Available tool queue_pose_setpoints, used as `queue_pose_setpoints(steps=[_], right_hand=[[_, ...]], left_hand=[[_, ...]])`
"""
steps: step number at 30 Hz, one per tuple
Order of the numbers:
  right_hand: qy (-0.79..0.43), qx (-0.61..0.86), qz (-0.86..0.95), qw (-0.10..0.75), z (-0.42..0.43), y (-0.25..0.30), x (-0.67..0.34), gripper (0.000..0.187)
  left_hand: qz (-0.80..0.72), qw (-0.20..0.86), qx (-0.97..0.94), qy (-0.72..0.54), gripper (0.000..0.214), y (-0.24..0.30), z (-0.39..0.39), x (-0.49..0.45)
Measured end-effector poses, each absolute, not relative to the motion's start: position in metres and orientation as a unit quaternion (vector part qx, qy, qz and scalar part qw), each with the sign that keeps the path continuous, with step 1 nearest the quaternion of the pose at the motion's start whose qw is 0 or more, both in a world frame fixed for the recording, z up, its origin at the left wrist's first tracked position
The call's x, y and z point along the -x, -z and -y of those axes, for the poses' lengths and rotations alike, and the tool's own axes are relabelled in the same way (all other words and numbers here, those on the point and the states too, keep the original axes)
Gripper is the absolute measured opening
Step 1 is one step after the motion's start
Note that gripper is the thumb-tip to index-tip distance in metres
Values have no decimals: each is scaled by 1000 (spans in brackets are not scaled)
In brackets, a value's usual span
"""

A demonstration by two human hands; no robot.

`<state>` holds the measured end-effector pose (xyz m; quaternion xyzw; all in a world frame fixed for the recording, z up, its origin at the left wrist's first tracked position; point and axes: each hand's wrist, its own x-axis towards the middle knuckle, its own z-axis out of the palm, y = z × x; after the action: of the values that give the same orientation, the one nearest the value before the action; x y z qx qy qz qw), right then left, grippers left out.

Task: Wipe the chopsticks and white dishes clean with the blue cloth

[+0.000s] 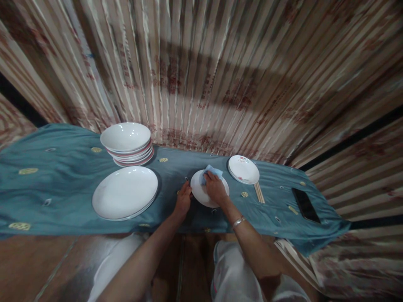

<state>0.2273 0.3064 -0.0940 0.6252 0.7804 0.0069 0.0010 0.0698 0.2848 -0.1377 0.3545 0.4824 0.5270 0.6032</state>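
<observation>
Apparently for steadiness, the loosely spread left hand (183,199) rests at the left rim of a round white plate (200,195), central on the teal-draped surface (176,165), while the right hand (216,189) clasps a pale-blue cloth (214,170) against it.

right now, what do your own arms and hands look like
The left hand and right hand are ungloved, the forearms bare with no sleeves in view. A shiny, silver-coloured bangle circles the right wrist; rings are too small to tell.
</observation>
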Motion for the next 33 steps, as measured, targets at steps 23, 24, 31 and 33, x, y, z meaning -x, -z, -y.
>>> queue_pose_setpoints(steps=[23,24,31,33], right_hand=[[107,-602,-791,-24,-225,67,-232,34],[116,-593,-796,-37,-226,68,-227,34],[113,-582,-801,-78,-244,80,-204,36],[104,-586,-799,-83,-250,83,-201,35]], left_hand=[[-489,624,-301,-529,32,122,-283,-77],[-489,626,-299,-529,33,122,-282,-77],[-482,625,-313,-528,31,124,-282,-74],[-478,627,-325,-523,32,126,-282,-73]])
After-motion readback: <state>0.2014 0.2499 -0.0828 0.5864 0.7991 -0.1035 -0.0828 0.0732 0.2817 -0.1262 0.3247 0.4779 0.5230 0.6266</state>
